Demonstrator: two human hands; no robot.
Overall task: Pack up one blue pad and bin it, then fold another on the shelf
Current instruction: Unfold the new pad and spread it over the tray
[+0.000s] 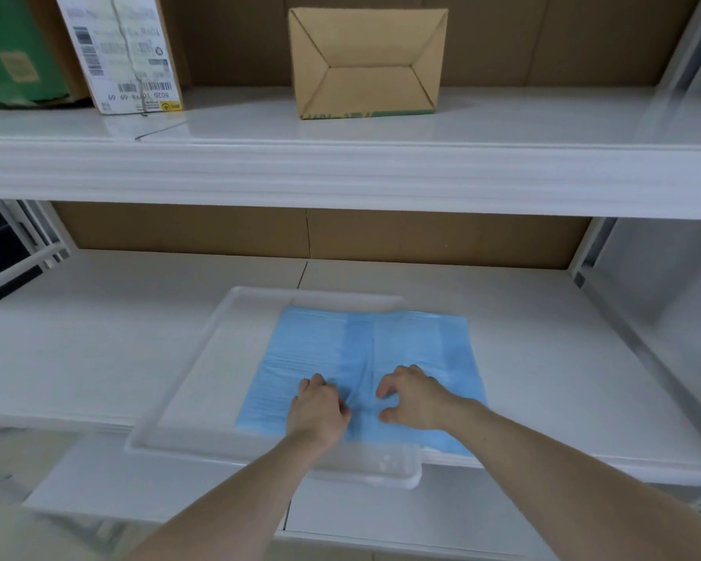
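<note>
A blue pad (316, 350) lies spread flat on the middle shelf (98, 350), partly over a clear plastic tray (203, 358) and partly past the tray's right side. My left hand (319, 406) rests on the pad's near middle with its fingers curled down and pinches the material. My right hand (411, 398) sits just to the right, its fingers bent with the tips on the pad and its thumb held apart. A small crease rises in the pad between the two hands.
The upper shelf (340, 168) carries an open brown cardboard box (367, 62), a white labelled carton (122, 50) and a green box (13, 46). A white upright post (664, 358) bounds the right side. The tray overhangs the shelf's front edge.
</note>
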